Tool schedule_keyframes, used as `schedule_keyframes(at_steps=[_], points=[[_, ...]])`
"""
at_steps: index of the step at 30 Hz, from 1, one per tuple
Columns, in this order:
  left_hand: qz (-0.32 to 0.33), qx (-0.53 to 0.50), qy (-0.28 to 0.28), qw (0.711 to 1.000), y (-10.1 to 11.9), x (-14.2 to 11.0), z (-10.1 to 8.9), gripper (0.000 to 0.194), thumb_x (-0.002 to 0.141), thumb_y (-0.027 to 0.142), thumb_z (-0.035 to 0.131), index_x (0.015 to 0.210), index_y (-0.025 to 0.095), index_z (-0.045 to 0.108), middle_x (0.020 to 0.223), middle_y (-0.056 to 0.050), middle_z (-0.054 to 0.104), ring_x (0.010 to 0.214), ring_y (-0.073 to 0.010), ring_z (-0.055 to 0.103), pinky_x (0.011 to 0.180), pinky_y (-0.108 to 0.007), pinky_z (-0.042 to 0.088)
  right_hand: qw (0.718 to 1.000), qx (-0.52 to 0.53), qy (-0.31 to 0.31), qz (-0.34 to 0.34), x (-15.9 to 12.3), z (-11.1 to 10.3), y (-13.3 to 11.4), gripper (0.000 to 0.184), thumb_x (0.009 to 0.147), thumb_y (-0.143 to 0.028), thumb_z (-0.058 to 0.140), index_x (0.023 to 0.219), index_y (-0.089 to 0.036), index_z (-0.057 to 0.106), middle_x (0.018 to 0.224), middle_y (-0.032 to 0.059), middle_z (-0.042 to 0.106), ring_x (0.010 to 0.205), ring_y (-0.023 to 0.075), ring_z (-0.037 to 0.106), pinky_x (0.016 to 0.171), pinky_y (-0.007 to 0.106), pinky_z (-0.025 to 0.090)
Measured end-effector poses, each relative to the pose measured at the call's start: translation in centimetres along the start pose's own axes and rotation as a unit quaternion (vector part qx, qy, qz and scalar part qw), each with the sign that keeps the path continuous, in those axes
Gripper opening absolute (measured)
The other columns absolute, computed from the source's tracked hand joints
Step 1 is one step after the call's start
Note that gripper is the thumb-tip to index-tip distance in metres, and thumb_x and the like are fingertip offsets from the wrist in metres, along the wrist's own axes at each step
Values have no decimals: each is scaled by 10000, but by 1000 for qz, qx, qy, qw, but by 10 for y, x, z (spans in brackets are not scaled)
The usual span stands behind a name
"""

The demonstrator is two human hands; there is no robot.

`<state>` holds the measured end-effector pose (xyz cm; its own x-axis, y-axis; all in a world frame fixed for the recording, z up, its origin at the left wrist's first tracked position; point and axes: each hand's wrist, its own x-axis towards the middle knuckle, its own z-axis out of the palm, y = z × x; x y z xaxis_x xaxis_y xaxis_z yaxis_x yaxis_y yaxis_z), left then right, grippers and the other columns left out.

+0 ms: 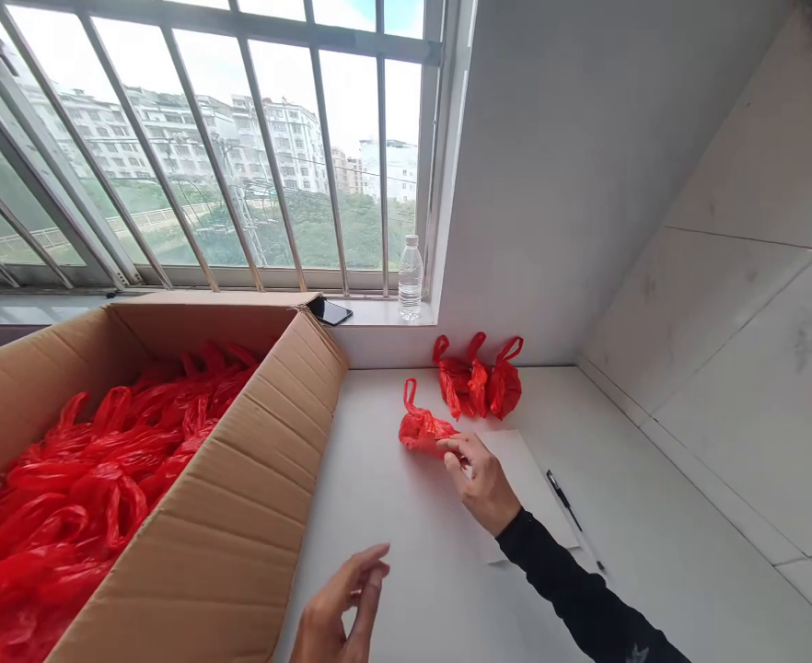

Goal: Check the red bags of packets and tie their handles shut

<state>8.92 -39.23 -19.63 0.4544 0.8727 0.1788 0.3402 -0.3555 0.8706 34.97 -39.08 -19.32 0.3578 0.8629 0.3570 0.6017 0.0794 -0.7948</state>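
A small knotted red plastic bag [421, 429] sits on the white tabletop with its handle loop standing up. My right hand [483, 486], in a black sleeve, is at the bag's right end with loosely bent fingers and the thumb apart. Whether the fingertips touch the bag I cannot tell. My left hand [342, 612] hovers above the table near the bottom edge, fingers apart and holding nothing. Several similar red bags [504, 389] stand together against the wall. Under my right hand and forearm lies a sheet of white paper [515, 453], partly covered.
At left, a large open cardboard box [240, 497] holds many red plastic bags [102, 479]. A black pen [566, 502] lies across the paper's right edge. A clear bottle [410, 281] and a dark phone [333, 312] are by the barred window. Walls bound the table behind and right.
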Motion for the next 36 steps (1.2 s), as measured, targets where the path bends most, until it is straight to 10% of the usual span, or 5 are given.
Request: schedule_keyframes(at_steps=[7,13,19,30,36], points=[[139,210,63,966,12,-5,29,406,969,320,551,1370,257,584,1384,-120,610,1270,-300,548,1057,-526,453,996,47,-72,38,-121,-45,1,254,908,-200,550,1156,-253,558,990,21,623,805,184,577,804,356,527],[193,274,-21,942,10,-11,70,175,956,159,535,926,226,694,899,-38,728,934,-235,636,1118,-570,322,1000,-23,-19,7,-166,-62,0,233,933,-188,504,1145,-249,580,1094,62,551,978,224,565,868,395,506],[190,313,-11,931,4,-13,79,280,933,208,582,1199,237,665,1175,-109,688,1102,-326,571,973,-532,405,983,-167,-2,-70,-175,-35,1,344,965,-285,603,1300,-234,544,1172,104,526,1065,275,542,919,472,462],[119,256,-53,958,32,-44,59,158,893,243,590,752,254,659,844,-11,715,919,-256,593,987,-507,332,991,-120,-6,-51,-167,-40,-1,98,956,-125,551,966,-218,582,918,10,607,888,204,559,870,402,368],[171,312,-34,934,39,-43,50,278,935,277,572,1197,307,659,989,-8,748,983,-277,601,1085,-591,234,996,-81,-16,-36,-172,-45,-5,133,939,-102,537,976,-226,566,953,10,606,907,200,548,852,373,390]])
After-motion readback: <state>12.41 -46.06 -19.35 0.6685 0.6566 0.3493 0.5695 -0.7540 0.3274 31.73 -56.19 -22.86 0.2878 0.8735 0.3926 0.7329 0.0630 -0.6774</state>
